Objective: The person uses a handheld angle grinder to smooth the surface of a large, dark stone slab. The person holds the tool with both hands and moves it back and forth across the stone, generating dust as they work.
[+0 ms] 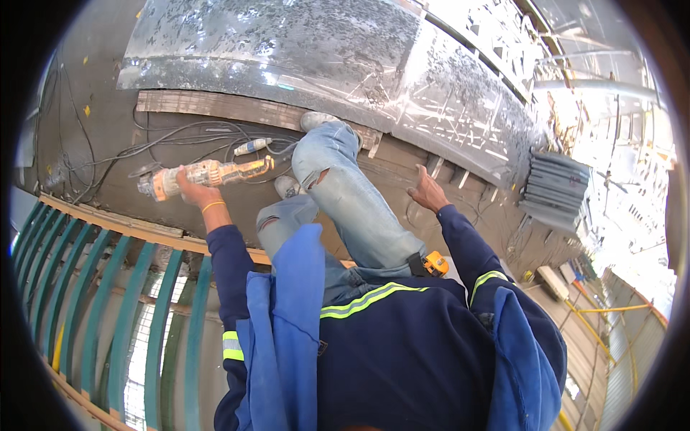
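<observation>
My left hand [195, 192] is wrapped round the body of a long, dust-caked orange power tool [215, 174], held level over the floor by the railing. Its narrower yellow-orange end points toward my legs; its exact kind is unclear. Out to the right, my right hand [429, 192] hangs above the floor, holding nothing, with thumb and fingers apart. A yellow-orange tape measure [435, 264] sits at my waist. Just beyond the tool lies a white and blue cable connector [252, 146] among dark cables [190, 136].
A large scuffed grey sheet [287, 43] lies ahead, with a wooden plank [215, 108] along its near edge. Green railing slats [129, 316] stand at left. Stacked grey corrugated pieces [553, 188] are at right, near a bright opening with scaffold poles [596, 86].
</observation>
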